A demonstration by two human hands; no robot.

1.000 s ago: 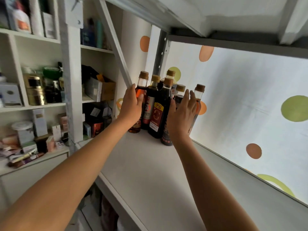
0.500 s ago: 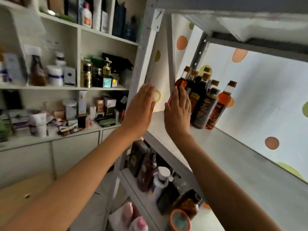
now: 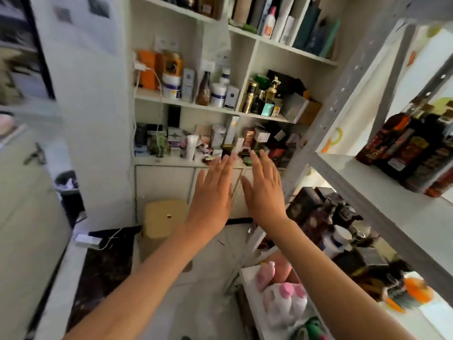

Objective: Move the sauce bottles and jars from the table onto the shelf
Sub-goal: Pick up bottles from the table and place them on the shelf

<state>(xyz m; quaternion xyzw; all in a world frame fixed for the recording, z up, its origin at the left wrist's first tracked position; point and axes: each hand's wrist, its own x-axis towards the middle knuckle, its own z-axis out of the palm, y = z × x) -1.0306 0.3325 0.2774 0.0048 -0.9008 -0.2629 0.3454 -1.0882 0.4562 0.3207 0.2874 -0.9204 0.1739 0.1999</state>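
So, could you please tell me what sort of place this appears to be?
Probably a cluttered home storage room: white built-in shelves crammed with cosmetics and boxes, a metal rack holding dark sauce bottles, and a plush toy lower down.

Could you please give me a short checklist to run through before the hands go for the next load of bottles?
1. Left hand free: ok, fingers straight, holding nothing.
2. Right hand free: ok, fingers straight, holding nothing.
3. Placed sauce bottles upright on the shelf: ok, they stand grouped, though blurred.
4. Bottles back from the shelf's front edge: ok, bare board shows before them.
5. Room on the shelf for more: ok, bare surface beside the group.
6. Bottles or jars left on the table: cannot tell, no table with them is in view.
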